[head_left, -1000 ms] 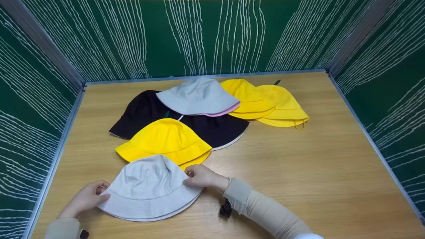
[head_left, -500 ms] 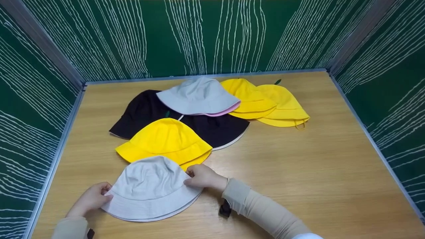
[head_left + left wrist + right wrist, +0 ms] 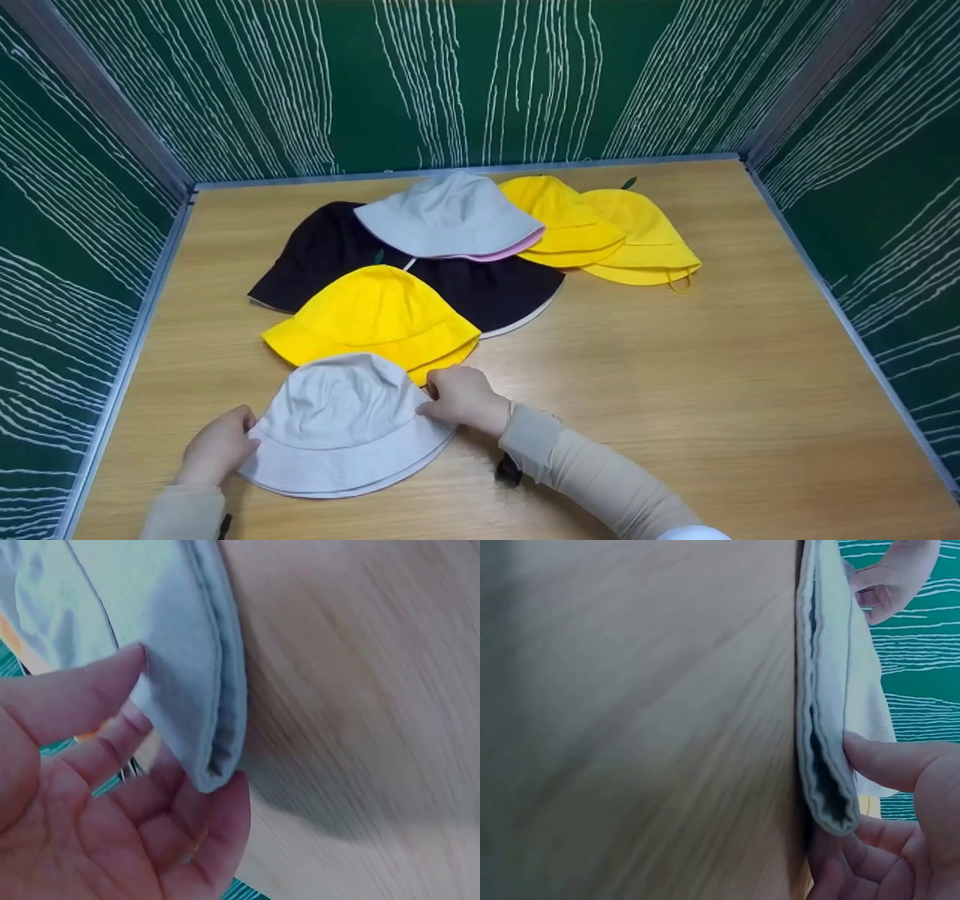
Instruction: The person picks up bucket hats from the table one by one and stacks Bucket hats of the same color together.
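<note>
Pinching the white cloth bucket hat [image 3: 341, 424] by its brim, I hold it between thumb and fingers of my left hand [image 3: 217, 448] and right hand [image 3: 466, 397], just in front of a bright yellow cloth bucket hat [image 3: 375, 319]. Behind that yellow one lie black cloth [image 3: 487, 289] and a pale grey, pink-lined bucket hat [image 3: 450, 217].

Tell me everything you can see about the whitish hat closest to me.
The whitish bucket hat looks like soft cloth, with a creased crown and a seam above its broad brim. It appears flattened, crown pointing away from the person, with the two brim layers slightly parted. It is at the table's near side, partly hiding a yellow hat. The left hand and right hand pinch opposite brim ends.
</note>
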Demonstrator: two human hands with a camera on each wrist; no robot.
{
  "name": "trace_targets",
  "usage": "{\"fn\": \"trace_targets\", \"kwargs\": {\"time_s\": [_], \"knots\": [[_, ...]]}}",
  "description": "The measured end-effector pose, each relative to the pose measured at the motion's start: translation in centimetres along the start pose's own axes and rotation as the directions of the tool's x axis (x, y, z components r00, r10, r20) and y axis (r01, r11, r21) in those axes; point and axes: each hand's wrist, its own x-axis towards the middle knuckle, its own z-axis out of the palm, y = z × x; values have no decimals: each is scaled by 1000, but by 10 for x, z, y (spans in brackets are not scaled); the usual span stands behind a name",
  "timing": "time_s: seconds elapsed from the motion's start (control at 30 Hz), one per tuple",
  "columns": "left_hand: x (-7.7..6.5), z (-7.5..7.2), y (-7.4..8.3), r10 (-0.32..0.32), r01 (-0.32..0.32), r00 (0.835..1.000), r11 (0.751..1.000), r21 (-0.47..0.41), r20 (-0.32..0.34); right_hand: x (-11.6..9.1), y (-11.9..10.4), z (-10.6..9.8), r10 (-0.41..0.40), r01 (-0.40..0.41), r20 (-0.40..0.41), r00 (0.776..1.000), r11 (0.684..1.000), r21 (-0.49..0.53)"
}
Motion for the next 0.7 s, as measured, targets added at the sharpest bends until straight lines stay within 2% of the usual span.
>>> {"fn": "trace_targets", "kwargs": {"time_s": [0.1, 0.3, 0.7], "knots": [[0, 1, 0, -12, 12, 1000, 1000, 20, -13, 0, 1, 0, 15, -15, -3, 1000, 1000, -6], [0, 1, -2, -50, 50, 999, 999, 4, 12, 0, 5, 0, 25, -25, 18, 1000, 999, 25], [-5, 0, -1, -70, 70, 996, 997, 9, -47, 1, 19, -9, 1, -23, 113, 994, 981, 191]]}}
